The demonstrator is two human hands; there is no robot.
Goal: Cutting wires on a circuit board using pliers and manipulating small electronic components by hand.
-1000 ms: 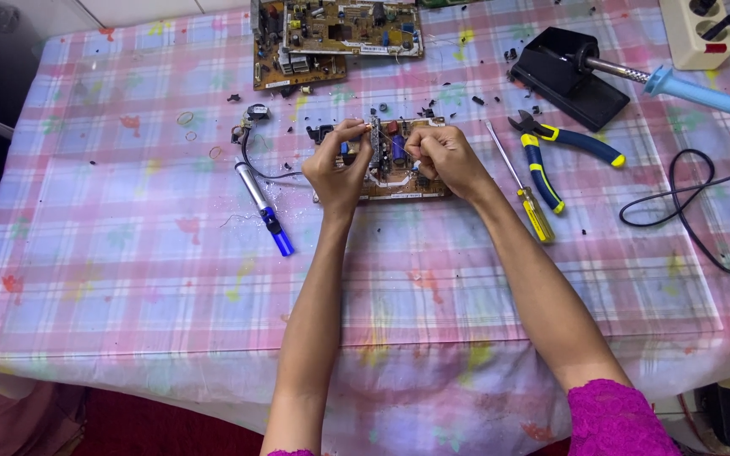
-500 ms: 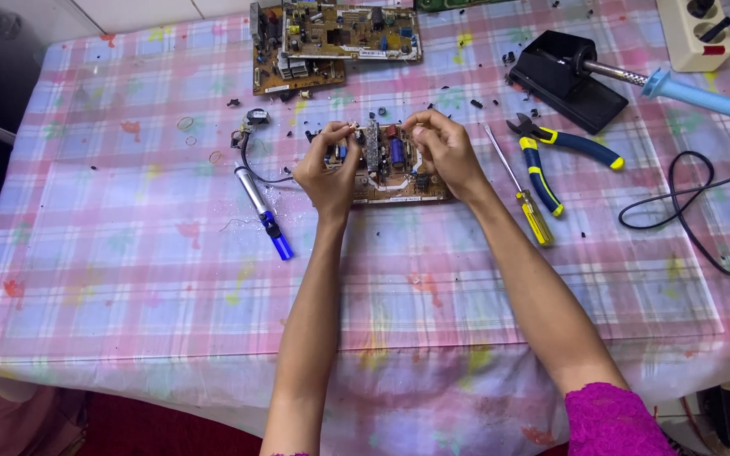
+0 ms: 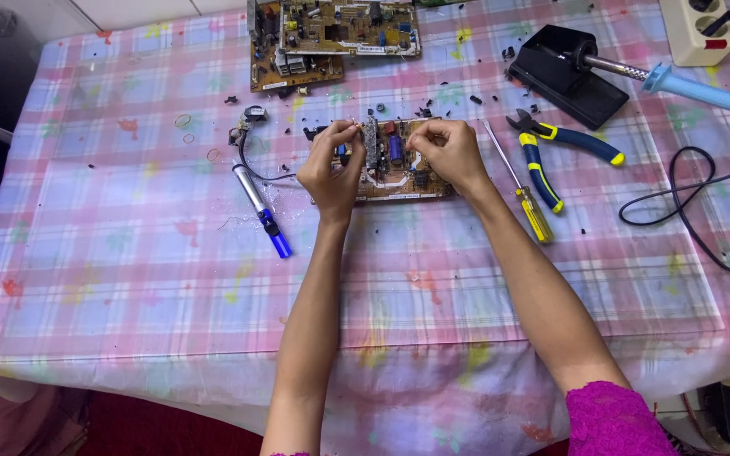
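A small brown circuit board (image 3: 399, 181) with a grey heat sink and a blue capacitor lies on the pink plaid tablecloth (image 3: 128, 279). My left hand (image 3: 333, 167) rests over the board's left end with fingertips pinched near its top edge. My right hand (image 3: 445, 152) covers the right end, its fingers curled and pinched toward the heat sink. What the fingertips hold is too small to make out.
A silver and blue desoldering pump (image 3: 259, 209) lies left of the board. A yellow screwdriver (image 3: 525, 198) and blue-yellow pliers (image 3: 555, 143) lie to the right. Farther back sit a larger circuit board (image 3: 331, 34), a black iron stand (image 3: 563, 76), a blue-handled soldering iron (image 3: 703, 89) and a black cable (image 3: 694, 211).
Both hands stay on the small board with only slight shifts of the fingers. The camera view has shifted slightly.
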